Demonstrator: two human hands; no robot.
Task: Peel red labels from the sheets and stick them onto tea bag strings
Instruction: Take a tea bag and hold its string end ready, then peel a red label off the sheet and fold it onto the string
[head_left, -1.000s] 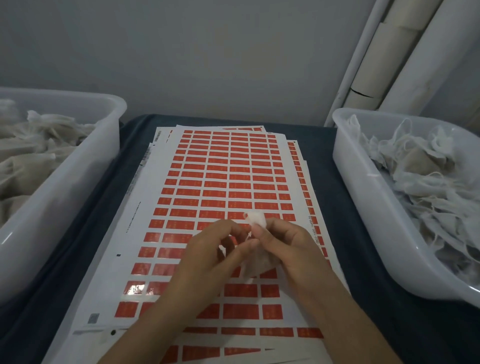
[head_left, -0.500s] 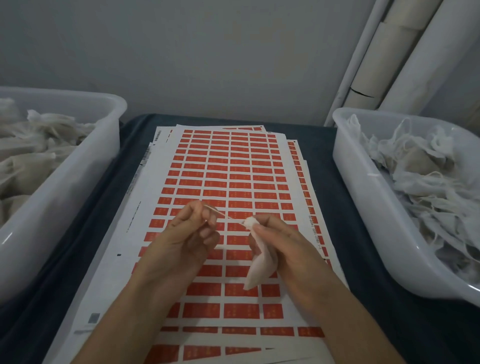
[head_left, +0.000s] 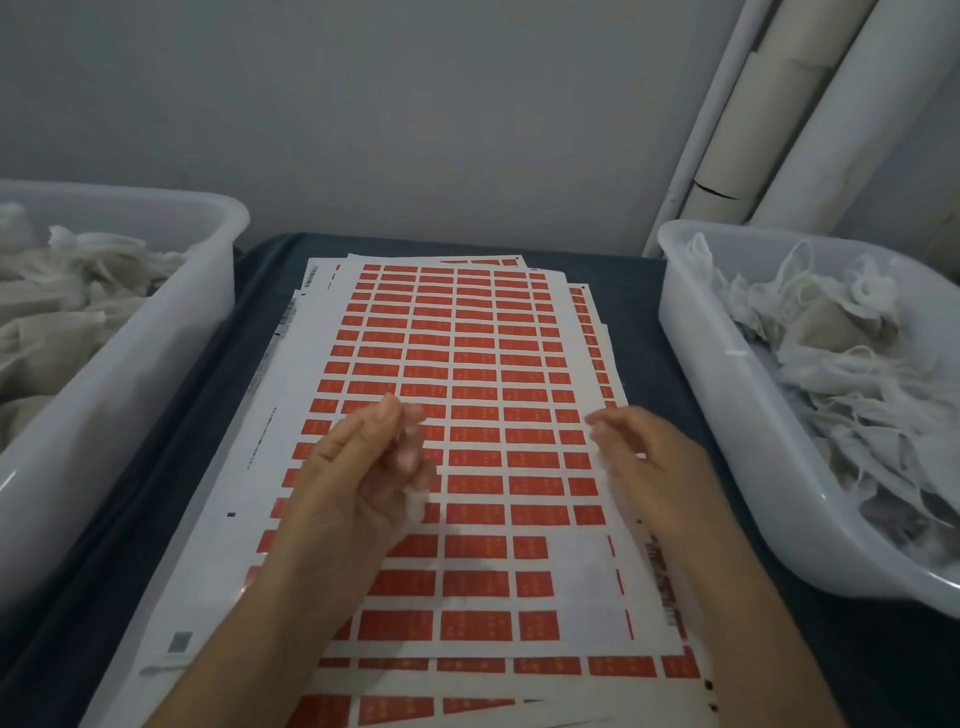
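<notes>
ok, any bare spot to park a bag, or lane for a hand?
Dark cloth strips between the label sheets and each bin, left bin and right bin, are bare. So is the cloth behind the sheets. Both bins are heaped; both hands, left hand and right hand, hover mid-sheet.

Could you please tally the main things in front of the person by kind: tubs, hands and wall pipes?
White plastic tubs: 2, the left tub and the right tub
Hands: 2, left hand and right hand
Wall pipes: cannot tell
Total counted: 4
</notes>
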